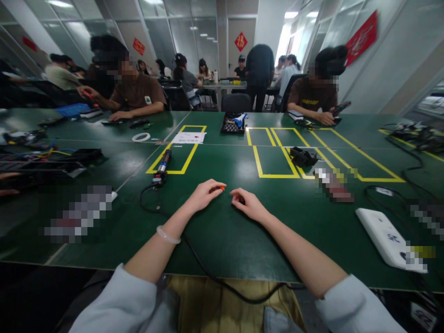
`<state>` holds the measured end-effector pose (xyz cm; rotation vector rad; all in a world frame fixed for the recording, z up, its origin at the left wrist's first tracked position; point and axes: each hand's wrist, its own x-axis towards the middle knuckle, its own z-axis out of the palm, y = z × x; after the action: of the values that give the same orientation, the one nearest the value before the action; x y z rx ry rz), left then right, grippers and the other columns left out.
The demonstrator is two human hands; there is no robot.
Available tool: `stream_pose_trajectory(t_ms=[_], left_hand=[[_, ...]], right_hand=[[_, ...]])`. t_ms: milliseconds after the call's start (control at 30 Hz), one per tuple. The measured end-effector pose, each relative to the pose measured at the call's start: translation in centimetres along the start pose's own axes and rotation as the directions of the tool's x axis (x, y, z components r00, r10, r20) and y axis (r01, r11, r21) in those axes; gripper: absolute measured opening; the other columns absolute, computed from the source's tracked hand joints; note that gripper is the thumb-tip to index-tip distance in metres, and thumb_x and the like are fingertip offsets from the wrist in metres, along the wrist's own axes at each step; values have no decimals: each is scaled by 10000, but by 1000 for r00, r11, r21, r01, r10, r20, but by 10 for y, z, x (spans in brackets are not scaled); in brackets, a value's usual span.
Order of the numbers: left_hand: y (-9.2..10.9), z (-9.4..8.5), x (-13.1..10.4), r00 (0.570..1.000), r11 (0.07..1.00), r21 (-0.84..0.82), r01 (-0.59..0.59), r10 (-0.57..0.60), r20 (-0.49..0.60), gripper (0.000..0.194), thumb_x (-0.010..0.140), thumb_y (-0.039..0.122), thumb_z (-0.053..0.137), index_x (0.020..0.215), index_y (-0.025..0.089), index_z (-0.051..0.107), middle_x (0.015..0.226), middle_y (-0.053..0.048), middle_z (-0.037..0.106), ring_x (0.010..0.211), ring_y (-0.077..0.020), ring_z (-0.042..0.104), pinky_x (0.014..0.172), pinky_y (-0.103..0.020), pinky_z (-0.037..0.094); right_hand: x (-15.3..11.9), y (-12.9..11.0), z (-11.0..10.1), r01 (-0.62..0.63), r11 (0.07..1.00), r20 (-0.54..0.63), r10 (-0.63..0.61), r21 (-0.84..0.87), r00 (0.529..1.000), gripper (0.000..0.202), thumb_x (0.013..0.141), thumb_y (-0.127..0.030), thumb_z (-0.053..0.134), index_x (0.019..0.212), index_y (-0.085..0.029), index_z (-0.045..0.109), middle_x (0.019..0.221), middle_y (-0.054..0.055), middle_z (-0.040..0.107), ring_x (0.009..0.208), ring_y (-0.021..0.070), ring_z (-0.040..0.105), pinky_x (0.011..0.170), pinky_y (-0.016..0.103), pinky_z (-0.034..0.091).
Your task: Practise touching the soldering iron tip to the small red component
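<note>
Over the green table [215, 240], in the head view, my left hand [205, 195] is closed with thumb and fingers pinching a small orange piece [222, 188], too small to name. Just to its right, my right hand [248, 202] has its fingers curled inward; a dark spot shows inside them, but whether it is an object or shadow is unclear. The two hands are close together and not touching. Left of them lies a corded electric screwdriver [164, 165], its black cable [201, 261] passing under my left forearm and over the table edge.
Yellow tape outlines [277, 175] mark the table. A black bit tray [233, 125], black part [304, 157], paper sheet [189, 138], white tape roll [140, 137] and white power bank [385, 236] lie around. Wired parts [45, 159] stand at left. Two people [133, 88] work opposite.
</note>
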<state>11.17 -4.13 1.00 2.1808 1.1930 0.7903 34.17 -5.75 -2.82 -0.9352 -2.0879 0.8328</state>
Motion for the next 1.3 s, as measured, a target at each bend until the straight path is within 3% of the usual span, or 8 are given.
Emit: stream_pose_trajectory(t_ms=[100, 167, 367, 500, 667, 833, 1100, 1300], left_hand=[[14, 20, -1, 987, 975, -213, 63, -29, 158, 418, 879, 366, 552, 1251, 177, 580, 967, -54, 641, 840, -151, 603, 765, -276, 474], [16, 26, -2, 973, 941, -318, 116, -44, 225, 487, 865, 365, 577, 1305, 164, 520, 924, -46, 630, 812, -144, 594, 746, -271, 470], [11, 27, -3, 960, 897, -405, 176, -65, 272, 549, 851, 374, 603, 1335, 149, 476, 895, -38, 622, 798, -140, 583, 738, -273, 453], [16, 25, -5, 973, 931, -339, 136, -60, 224, 506, 876, 371, 565, 1328, 161, 473, 905, -40, 646, 792, -143, 599, 740, -273, 460], [27, 21, -8, 990, 975, -219, 31, -1, 138, 302, 905, 361, 521, 1152, 191, 559, 1002, -55, 672, 885, -161, 630, 807, -285, 477], [29, 23, -9, 989, 988, -151, -30, 52, 139, 238, 871, 325, 580, 1076, 204, 572, 1000, -34, 674, 900, -157, 636, 834, -276, 481], [25, 21, -8, 994, 999, -55, 2, 4, 113, 212, 903, 370, 526, 1003, 205, 614, 948, -28, 687, 885, -169, 642, 796, -269, 471], [23, 14, -7, 990, 1000, -25, 6, -2, 143, 301, 942, 411, 438, 1061, 209, 625, 949, -26, 692, 878, -167, 639, 800, -270, 461]], right_hand=[[0, -2, 1, -1, 997, 4, 1, 76, 1000, 371, 850, -204, 595, 1204, -197, 487, 866, -4, 612, 723, 121, 571, 702, 251, 462], [0, -3, 1, 18, 998, 14, -19, 62, 1000, 293, 847, -215, 598, 1131, -193, 528, 862, 2, 608, 725, 125, 564, 697, 252, 459], [1, -6, 1, 31, 999, 29, -32, 25, 999, 147, 845, -224, 596, 985, -184, 577, 850, 13, 612, 730, 134, 556, 691, 258, 449], [1, -5, 0, -12, 998, 17, 11, 54, 1000, 135, 855, -246, 595, 969, -178, 570, 801, -1, 598, 700, 128, 547, 670, 249, 437], [3, -3, -2, -117, 984, -17, 121, 135, 993, 191, 877, -345, 584, 946, -166, 582, 763, -7, 609, 648, 116, 525, 612, 230, 405], [3, -4, -4, -153, 982, 2, 154, 107, 988, 299, 942, -411, 479, 814, -164, 589, 677, -9, 605, 619, 116, 521, 611, 230, 381], [2, -5, -1, -122, 972, -18, 128, 201, 992, 249, 870, -414, 586, 962, -187, 539, 752, -19, 595, 632, 111, 525, 598, 227, 410], [2, -6, -1, -108, 981, -3, 110, 162, 994, 178, 859, -348, 584, 901, -180, 542, 718, -21, 574, 625, 108, 516, 605, 232, 418]])
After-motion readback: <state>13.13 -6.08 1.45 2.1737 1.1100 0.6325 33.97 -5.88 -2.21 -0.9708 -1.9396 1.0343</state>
